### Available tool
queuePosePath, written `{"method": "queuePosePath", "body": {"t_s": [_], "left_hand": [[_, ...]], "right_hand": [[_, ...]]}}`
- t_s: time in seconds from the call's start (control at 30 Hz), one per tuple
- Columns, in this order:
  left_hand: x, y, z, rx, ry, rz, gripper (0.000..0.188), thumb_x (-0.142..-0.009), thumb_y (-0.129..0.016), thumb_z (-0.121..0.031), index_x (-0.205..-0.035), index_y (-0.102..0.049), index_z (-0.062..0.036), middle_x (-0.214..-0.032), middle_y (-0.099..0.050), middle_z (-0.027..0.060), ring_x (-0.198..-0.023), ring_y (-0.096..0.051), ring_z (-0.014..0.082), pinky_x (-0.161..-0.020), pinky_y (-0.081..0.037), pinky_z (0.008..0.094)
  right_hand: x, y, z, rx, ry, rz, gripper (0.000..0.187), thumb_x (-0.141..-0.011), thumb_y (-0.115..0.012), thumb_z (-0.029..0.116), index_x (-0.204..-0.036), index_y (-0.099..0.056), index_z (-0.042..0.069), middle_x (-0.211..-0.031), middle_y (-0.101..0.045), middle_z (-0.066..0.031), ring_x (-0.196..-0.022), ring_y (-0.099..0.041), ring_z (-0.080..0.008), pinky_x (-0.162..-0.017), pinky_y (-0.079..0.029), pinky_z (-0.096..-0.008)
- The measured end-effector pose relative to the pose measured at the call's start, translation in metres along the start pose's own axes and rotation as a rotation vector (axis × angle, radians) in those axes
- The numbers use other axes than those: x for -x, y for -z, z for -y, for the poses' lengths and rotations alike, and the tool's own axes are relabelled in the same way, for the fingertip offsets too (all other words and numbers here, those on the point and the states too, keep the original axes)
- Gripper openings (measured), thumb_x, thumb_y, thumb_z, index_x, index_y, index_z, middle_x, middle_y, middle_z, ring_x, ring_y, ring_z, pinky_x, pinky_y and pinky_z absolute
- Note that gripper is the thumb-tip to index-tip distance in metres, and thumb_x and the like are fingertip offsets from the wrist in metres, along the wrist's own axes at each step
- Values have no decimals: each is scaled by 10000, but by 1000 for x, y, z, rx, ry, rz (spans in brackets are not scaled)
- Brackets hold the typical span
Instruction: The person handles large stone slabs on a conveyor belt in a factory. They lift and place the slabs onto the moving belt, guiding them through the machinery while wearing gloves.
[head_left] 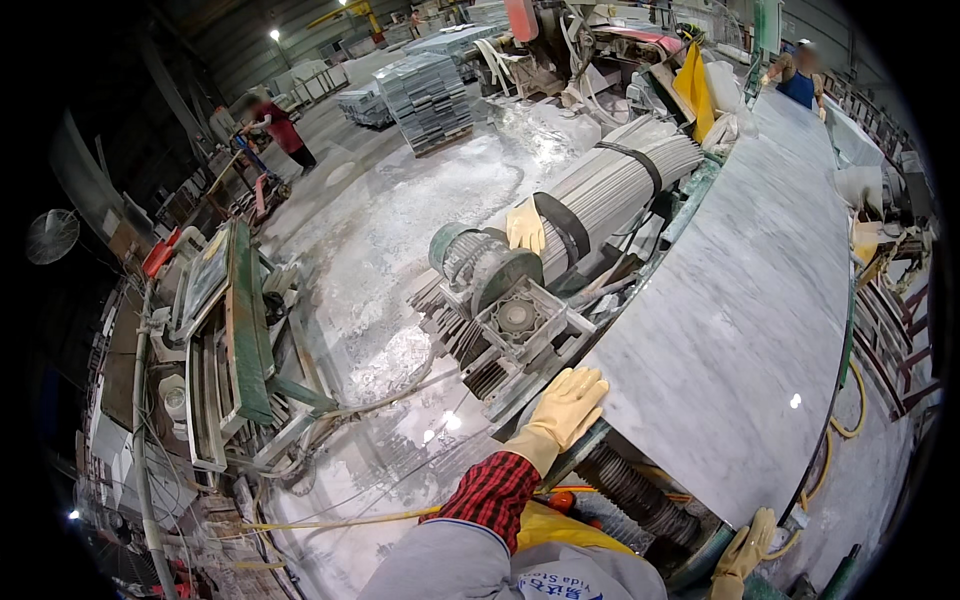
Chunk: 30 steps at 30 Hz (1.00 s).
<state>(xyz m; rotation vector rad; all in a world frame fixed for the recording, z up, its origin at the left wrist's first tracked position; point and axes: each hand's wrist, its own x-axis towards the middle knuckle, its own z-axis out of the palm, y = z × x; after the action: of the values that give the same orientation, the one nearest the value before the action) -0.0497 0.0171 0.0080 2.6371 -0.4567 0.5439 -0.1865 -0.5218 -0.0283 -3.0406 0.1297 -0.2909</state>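
A long white marble slab (pixel 730 290) with grey veins lies along the machine and runs away to the far right. My left hand (pixel 565 410), in a cream rubber glove, rests at the slab's near left corner with its fingers stretched out flat. My right hand (pixel 743 555), gloved alike, touches the near right corner, its fingers extended along the edge; part of it is hidden by the view's rim. Left of the slab stands a dusty motor with a gearbox (pixel 516 316). Another cream glove (pixel 525 226) lies loose beside the motor, on a strapped grey ribbed bundle (pixel 620 180).
At the slab's far end stands a co-worker (pixel 797 85) in a blue apron. Another person (pixel 277 130) in red is at the far left. Stacked stone slabs (pixel 425 100) stand on the wet floor. A yellow hose (pixel 852 400) hangs right of the slab; a green metal frame (pixel 245 330) stands left.
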Motion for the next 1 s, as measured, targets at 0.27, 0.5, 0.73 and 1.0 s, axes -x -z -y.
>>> {"method": "queuePosePath", "body": {"t_s": [0.27,0.5,0.73,1.0], "left_hand": [[-3,7,-5,7,-8,12,461,-1026,-708,-249,-1448,-613,-91,-1536,-598,198,-1430,-545,421,-1263,-381,527],[-1,9,-6,-5,-16,8,444,-1012,-712,-228,-1418,-618,-75,-1501,-614,207,-1432,-547,422,-1248,-393,525],[3,8,-4,-8,-16,4,447,-1042,-693,-248,-1449,-609,-82,-1530,-602,206,-1417,-553,432,-1257,-386,533],[1,14,-9,15,-12,35,439,-1033,-693,-247,-1430,-610,-78,-1521,-597,211,-1425,-538,437,-1247,-387,538]], "right_hand": [[6,3,5,28,-28,-1,491,-1163,-456,234,-1600,-532,23,-1690,-471,-230,-1580,-405,-428,-1329,-280,-549],[10,-2,-1,14,-13,-4,492,-1169,-455,223,-1611,-525,19,-1700,-463,-226,-1587,-398,-424,-1335,-275,-552],[11,-1,1,-13,3,-31,496,-1165,-465,237,-1594,-540,0,-1680,-483,-240,-1572,-411,-447,-1327,-281,-561],[15,0,3,-9,-19,-33,511,-1159,-465,263,-1588,-547,-4,-1667,-499,-244,-1568,-418,-453,-1325,-274,-561]]}}
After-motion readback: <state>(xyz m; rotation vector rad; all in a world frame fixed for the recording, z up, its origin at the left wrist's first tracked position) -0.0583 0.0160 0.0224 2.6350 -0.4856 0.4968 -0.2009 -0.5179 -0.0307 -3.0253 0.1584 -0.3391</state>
